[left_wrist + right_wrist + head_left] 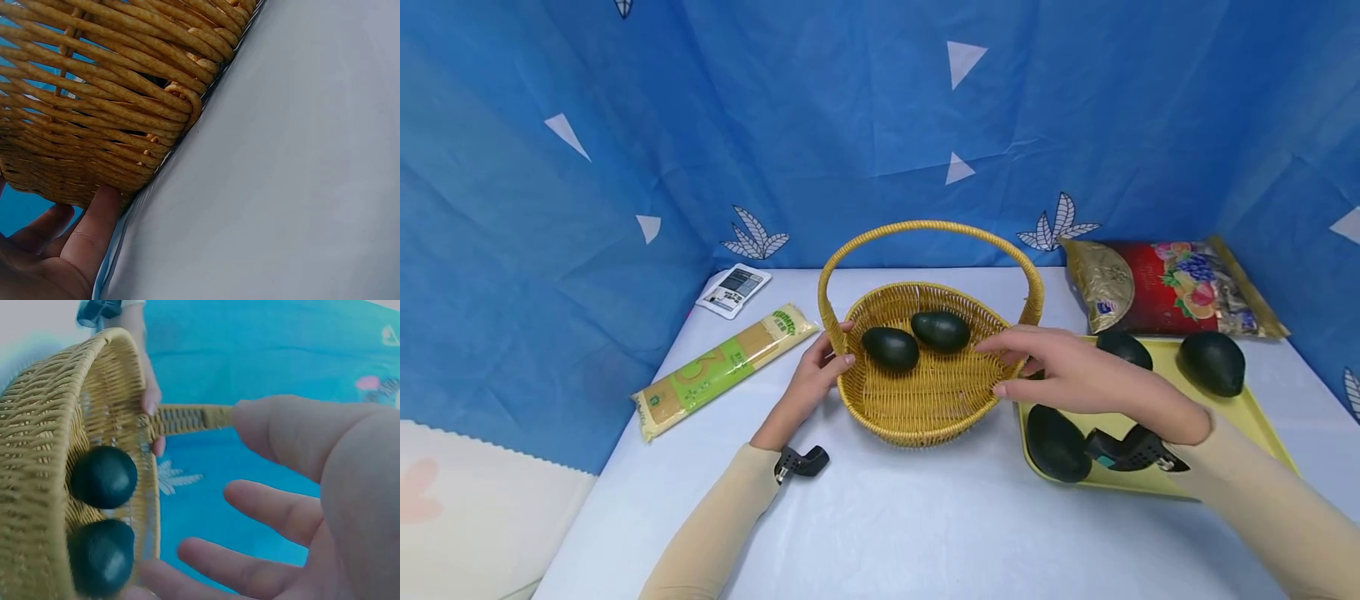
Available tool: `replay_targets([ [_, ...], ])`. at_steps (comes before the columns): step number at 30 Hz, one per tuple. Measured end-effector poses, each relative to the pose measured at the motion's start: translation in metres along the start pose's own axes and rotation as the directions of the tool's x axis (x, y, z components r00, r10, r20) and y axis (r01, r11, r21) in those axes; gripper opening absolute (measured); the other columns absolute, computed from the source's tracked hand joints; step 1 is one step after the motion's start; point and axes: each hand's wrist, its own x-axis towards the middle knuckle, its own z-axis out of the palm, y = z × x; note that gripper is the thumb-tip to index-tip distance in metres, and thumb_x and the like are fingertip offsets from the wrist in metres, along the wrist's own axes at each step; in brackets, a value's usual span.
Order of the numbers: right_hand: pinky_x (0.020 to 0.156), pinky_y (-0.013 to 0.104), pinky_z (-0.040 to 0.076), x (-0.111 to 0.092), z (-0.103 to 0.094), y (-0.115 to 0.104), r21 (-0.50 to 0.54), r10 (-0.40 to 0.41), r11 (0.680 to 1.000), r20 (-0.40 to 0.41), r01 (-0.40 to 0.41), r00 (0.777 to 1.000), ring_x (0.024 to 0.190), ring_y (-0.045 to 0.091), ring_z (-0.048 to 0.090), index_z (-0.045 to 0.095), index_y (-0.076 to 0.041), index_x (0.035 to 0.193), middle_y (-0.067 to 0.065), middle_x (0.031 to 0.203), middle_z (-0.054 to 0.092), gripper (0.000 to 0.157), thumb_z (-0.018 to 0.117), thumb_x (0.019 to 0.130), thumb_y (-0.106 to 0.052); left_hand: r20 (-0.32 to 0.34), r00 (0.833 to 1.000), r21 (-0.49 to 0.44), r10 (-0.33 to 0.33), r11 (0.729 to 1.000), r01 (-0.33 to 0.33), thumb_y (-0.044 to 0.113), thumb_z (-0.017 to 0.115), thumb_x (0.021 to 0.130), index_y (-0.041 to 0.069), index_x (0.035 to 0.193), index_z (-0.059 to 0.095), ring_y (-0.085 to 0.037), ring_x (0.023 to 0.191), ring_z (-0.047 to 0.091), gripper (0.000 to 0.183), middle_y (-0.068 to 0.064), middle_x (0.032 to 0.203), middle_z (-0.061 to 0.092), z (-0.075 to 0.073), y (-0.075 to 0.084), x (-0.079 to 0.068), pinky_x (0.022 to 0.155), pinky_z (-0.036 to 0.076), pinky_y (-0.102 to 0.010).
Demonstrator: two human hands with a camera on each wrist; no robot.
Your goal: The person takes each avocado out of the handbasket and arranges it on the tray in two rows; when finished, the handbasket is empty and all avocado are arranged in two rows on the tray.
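A yellow woven basket (925, 404) with a tall arched handle stands in front of me. Inside it lie two dark green avocados, one to the left (891, 349) and one behind it (942, 332). My left hand (815, 377) grips the basket's left rim beside the handle's foot, thumb inside; in the left wrist view its fingers (94, 231) press against the woven outside. Over the right rim, my right hand (1063, 367) is spread with nothing held. The right wrist view shows its fingers apart, close to both avocados (104, 477).
At the right, a yellow tray (1165, 358) bears several more avocados (1058, 443), partly beneath my right arm. Behind it lies a red and gold bag (1172, 287). To the left are a long noodle pack (722, 371) and a small white packet (734, 290). Blue cloth (880, 125) hangs behind.
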Motion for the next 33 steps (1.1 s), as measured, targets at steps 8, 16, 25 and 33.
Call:
replay_targets([
  [8,0.105,0.054,0.051,0.066,0.014,-0.005,-0.126,-0.027,0.991,0.045,0.033,0.999,0.131,0.034,0.057,0.060,-0.009,0.139,0.015,0.142,0.060,0.047,0.068,0.096,-0.024,-0.019,1.000,0.015,0.005,1.000,-0.005,0.013,0.058,0.097,0.014,0.153,0.043,-0.046,0.135,0.053,0.058,-0.023,0.154,0.045,-0.002,0.000,-0.002,0.099,0.058,-0.046],
  [16,0.111,0.058,0.045,0.109,0.024,0.008,-0.133,0.126,0.985,0.128,-0.109,0.984,0.140,0.040,0.046,0.062,-0.010,0.139,0.020,0.150,0.051,0.044,0.066,0.097,-0.020,-0.009,1.000,0.000,-0.001,1.000,0.001,0.013,0.058,0.098,0.014,0.153,0.043,-0.046,0.136,0.052,0.057,-0.023,0.154,0.045,0.000,-0.001,0.000,0.096,0.059,-0.044],
  [25,0.099,0.050,0.051,0.126,0.037,0.020,-0.168,0.201,0.970,0.163,-0.173,0.966,0.141,0.042,0.045,0.066,-0.011,0.134,0.025,0.153,0.045,0.039,0.063,0.095,-0.009,-0.013,1.000,0.008,-0.011,1.000,0.011,0.013,0.058,0.098,0.016,0.153,0.043,-0.045,0.136,0.053,0.057,-0.022,0.153,0.046,0.000,-0.002,-0.001,0.096,0.060,-0.041],
  [33,0.091,0.043,0.052,0.134,0.040,0.024,-0.249,0.225,0.952,0.176,-0.178,0.958,0.133,0.039,0.051,0.064,-0.013,0.139,0.022,0.147,0.052,0.048,0.061,0.092,0.001,-0.006,1.000,0.025,0.007,1.000,-0.007,0.013,0.057,0.099,0.017,0.153,0.044,-0.043,0.136,0.053,0.056,-0.020,0.155,0.045,0.000,-0.002,0.000,0.095,0.059,-0.037],
])
